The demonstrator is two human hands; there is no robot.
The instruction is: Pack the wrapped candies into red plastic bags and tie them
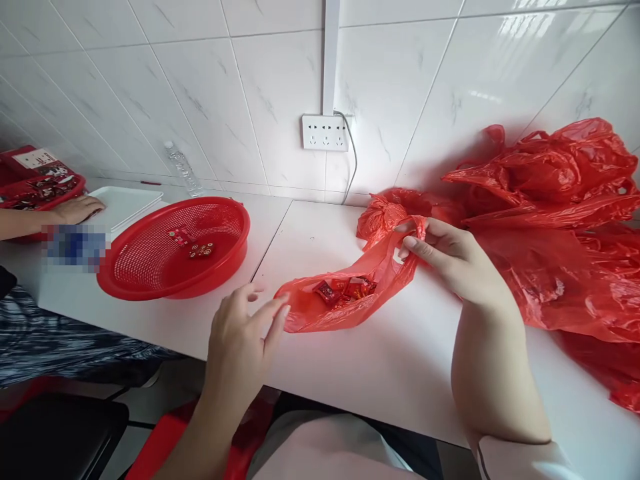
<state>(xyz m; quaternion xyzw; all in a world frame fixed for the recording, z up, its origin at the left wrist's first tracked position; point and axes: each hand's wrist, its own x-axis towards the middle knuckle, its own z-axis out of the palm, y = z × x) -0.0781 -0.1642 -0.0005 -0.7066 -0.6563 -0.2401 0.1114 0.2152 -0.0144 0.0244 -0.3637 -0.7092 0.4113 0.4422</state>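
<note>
My right hand [443, 253] pinches the handle of a thin red plastic bag [350, 313] between thumb and fingers, holding that end up off the table. Inside the bag's open mouth lie several small red wrapped packets [345, 291]. At the bag's left end is my left hand [245, 330], its fingers apart and its fingertips at the bag's edge; whether they touch it is hard to tell. Left of that hand stands a round red plastic sieve basket [220, 280], with a few small red and brown packets [197, 250] in its bottom.
A large heap of red plastic bags [555, 173] fills the table's right side. Another person's hand [77, 209] rests by white trays [133, 200] at left, near a red basket of dark packets [43, 190]. A clear bottle [181, 168] and a socket strip [327, 133] are at the wall.
</note>
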